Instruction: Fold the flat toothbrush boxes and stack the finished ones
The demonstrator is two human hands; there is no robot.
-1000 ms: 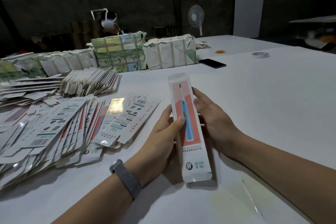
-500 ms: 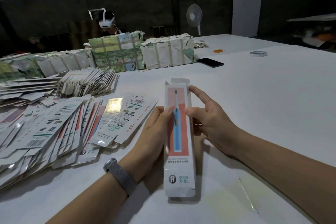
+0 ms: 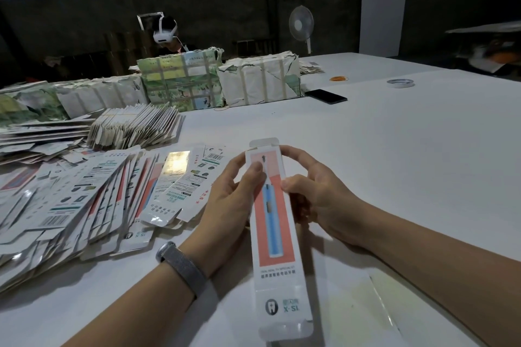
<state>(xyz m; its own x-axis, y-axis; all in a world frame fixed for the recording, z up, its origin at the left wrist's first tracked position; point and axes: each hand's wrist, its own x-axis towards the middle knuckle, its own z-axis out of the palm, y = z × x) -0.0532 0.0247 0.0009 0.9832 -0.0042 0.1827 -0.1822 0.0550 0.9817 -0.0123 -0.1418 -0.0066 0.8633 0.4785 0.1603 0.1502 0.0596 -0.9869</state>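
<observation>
Spanning everything, white tabletop (image 3: 394, 149); flat boxes (image 3: 84, 200) fanned just left of the left hand. Box (image 3: 275, 234) sits between both hands, long axis running away from the person, far flap up. Left hand (image 3: 234, 200) pinches its left edge, thumb on the face; right hand (image 3: 318, 194) pinches its right edge near the top. Judgement: far flap gets tucked next; right fingers nearer.

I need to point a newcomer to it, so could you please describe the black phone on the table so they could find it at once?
Start at the two paper-wrapped bundles standing at the far side of the white table. Just right of the right-hand bundle, the phone lies flat on the bare tabletop. It is the only dark, glossy slab there, unlike the pale tape roll farther right.
</observation>
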